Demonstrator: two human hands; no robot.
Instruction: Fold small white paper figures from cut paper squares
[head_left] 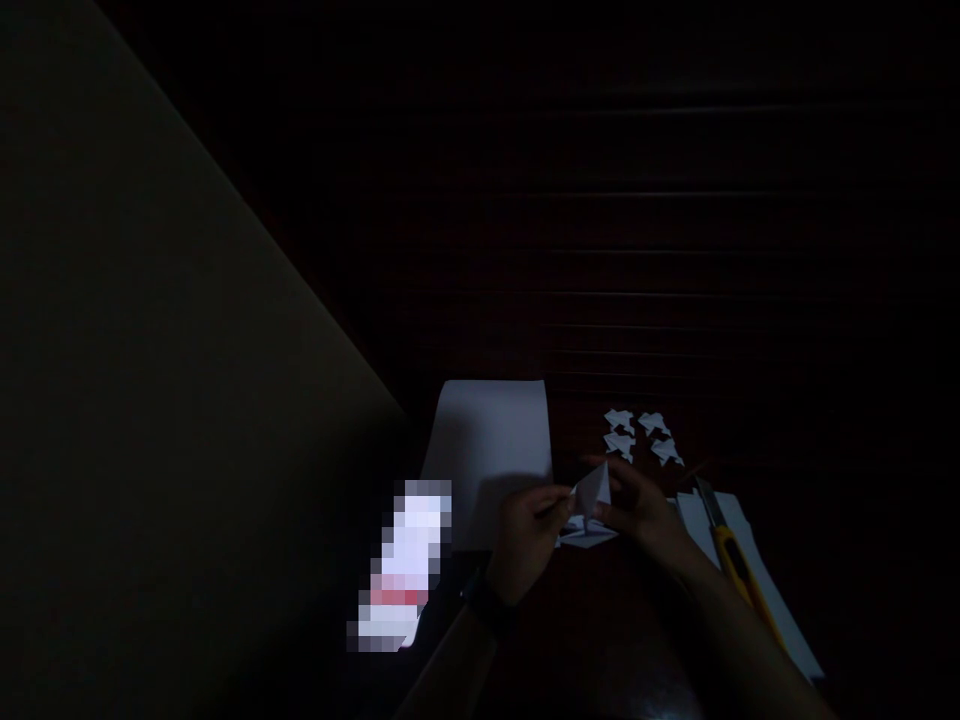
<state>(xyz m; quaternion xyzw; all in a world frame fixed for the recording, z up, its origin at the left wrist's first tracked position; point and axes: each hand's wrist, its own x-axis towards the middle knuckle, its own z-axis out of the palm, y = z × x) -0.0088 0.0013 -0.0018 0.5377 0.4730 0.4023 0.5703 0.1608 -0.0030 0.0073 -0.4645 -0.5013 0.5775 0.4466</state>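
Observation:
Between my two hands is a small piece of folded white paper [592,490], with one pointed flap standing up and flatter folds spread below it. My left hand [529,525], with a dark band on the wrist, pinches its left edge between thumb and fingers. On the other side my right hand [637,505] grips the right edge, thumb in front and fingers partly hidden behind the paper. Just beyond my right hand, several small folded paper figures [619,445] lie grouped on the dark table.
A stack of white paper [495,430] lies behind my left hand. At the left glows a blurred bright screen [405,560]. To the right, a yellow box cutter [739,570] rests on more white paper sheets [780,610]. A pale wall [150,400] borders the left side; the scene is very dark.

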